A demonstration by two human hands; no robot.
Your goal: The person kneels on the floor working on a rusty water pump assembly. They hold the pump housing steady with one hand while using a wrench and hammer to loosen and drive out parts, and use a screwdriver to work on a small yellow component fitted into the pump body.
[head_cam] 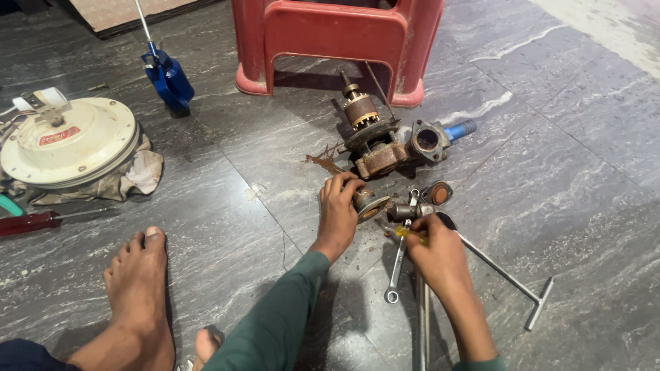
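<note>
Far left on the grey stone floor (550, 137) lies a red-handled screwdriver (31, 222), and above it a round cream motor housing (69, 141) rests on a dirty rag (137, 177). A blue oil can (167, 77) with a thin spout stands behind it. The person's bare foot (141, 288) is planted flat, well apart from the work.

Toward the middle, a red plastic stool (337, 38) stands over a rusty motor rotor and pump body (371, 137), with a rust-brown stain beside it and a second casting with a blue pipe stub (436, 139) just to its right.

The left hand (338, 209), in a green sleeve, is curled over a small round rusty fitting (368, 204) and presses it to the floor — fingers wrapped across its top and side. It looks like solid cast metal: heavy for its size, stiff, rough with rust, not slippery unless oily. The thick outer rim seems the safest place to hold; I'd guess the thin flange edge could bite a finger.

Just beside it lies a short metal pipe piece (405, 211) and a small oval flange (437, 193). The right hand (440, 257) is closed around a yellow-handled tool (410, 233), tip pointing at the fitting — which kind of tool I cannot tell. A ring spanner (397, 268) lies under that hand, and a long T-handled wrench (512, 282) stretches off to the right.
</note>
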